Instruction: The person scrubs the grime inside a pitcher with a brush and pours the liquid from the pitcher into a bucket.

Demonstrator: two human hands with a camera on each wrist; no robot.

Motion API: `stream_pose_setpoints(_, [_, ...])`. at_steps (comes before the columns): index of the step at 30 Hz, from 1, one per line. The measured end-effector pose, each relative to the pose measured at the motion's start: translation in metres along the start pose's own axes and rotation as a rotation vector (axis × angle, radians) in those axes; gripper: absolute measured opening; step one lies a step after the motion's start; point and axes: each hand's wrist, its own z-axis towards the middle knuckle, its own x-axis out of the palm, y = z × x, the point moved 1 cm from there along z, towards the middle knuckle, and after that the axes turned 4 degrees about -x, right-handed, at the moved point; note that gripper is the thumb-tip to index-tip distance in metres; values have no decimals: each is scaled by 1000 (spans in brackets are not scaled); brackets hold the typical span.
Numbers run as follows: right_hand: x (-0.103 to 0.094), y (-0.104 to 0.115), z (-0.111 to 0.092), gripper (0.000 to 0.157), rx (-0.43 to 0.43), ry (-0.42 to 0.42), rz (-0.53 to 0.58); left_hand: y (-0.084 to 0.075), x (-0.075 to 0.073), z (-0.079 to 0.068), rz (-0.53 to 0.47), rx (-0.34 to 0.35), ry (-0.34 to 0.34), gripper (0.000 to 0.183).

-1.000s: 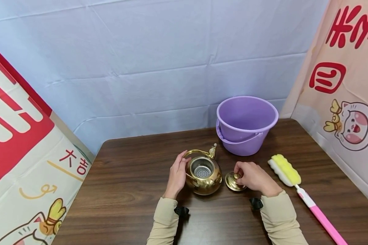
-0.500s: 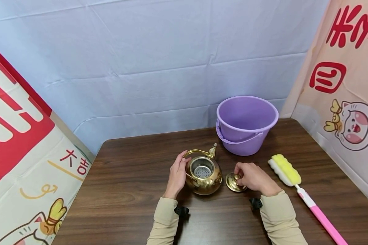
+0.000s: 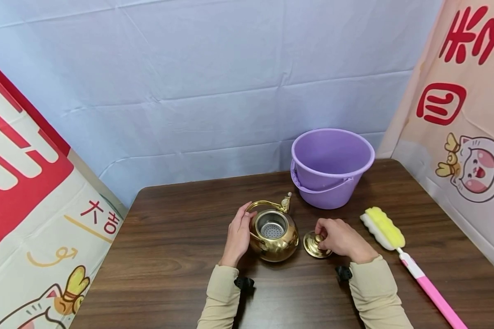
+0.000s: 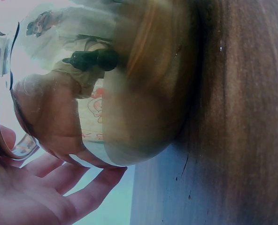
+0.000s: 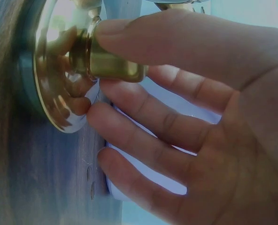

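Left fingers (image 4: pixel 99 190): apart, tips touching side of gold kettle (image 3: pixel 277 250).
Right fingers (image 5: pixel 129 132): clamped on knob (image 5: pixel 115 66) of lid (image 3: pixel 310 246).
Lid: under right fingers, on surface (image 3: pixel 181 237), just beside kettle.
Kettle: stands between left fingers and lid, strainer (image 3: pixel 271 231) in mouth.
Bucket (image 3: pixel 329 194): purple, beyond right fingers.
Brush (image 3: pixel 384 229): right of right fingers, apart, pink-handled.

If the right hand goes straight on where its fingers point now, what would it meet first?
The gold lid, whose knob the right hand pinches; beyond, probably the table, though depth is unclear.
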Motion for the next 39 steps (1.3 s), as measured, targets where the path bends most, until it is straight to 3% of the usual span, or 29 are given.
stream_pose_setpoints(12, [-3,0,1,29,-12,8,6,-3,-1,1,-14,0,12,39])
stream_pose_setpoints(16, [-6,2,0,27,-41,-27,-19,-3,-2,1,-13,-2,7,39])
stream_pose_setpoints(25, [-13,19,-1,22,-217,-239,-59,-1,-2,-1,8,-7,-2,39])
stream_pose_setpoints(33, [-14,47,-6,24,-282,-287,-61,-2,0,-2,9,-10,0,40])
stream_pose_setpoints(39, [-4,63,-4,23,-416,-360,-97,-1,0,-2,-4,-4,4,39])
